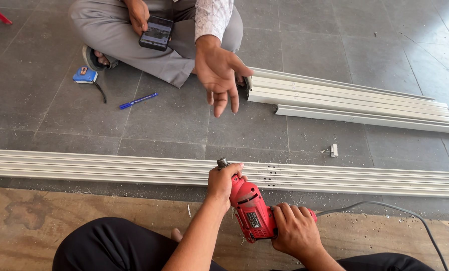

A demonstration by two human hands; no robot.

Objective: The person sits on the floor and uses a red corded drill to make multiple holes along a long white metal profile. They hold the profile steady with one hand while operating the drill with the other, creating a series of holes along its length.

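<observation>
**Drill on the long rail, with a second person's hand close by**

Grey floor tiles [335,45] carry the work, with a strip of brown board [84,221] along the near edge where the person sits. A long white aluminium rail [84,168] lies across the floor from side to side. The left hand [225,181] is wrapped around the front of a red electric drill [250,211], just behind the chuck [221,162], which rests at the rail's near edge. The right hand [295,230] is closed around the drill's rear grip, and its grey cord [400,208] trails off to the right. A few small holes [270,177] already show in the rail just right of the chuck.

Risks, as I judge them: the left fingers sit very near the chuck, so a spin could catch them. The rail looks unclamped, so the drill could skid on the smooth metal. Opposite, a seated person's open hand [219,75] hangs palm-up, fingers spread, above the floor just beyond the rail, so a slip forward could reach it. Their other hand holds a phone [156,33]. Metal shavings lie around the rail near bare skin. A blue pen [138,100], a blue tape measure [85,76] and a stack of shorter rails [355,100] lie beyond.
</observation>
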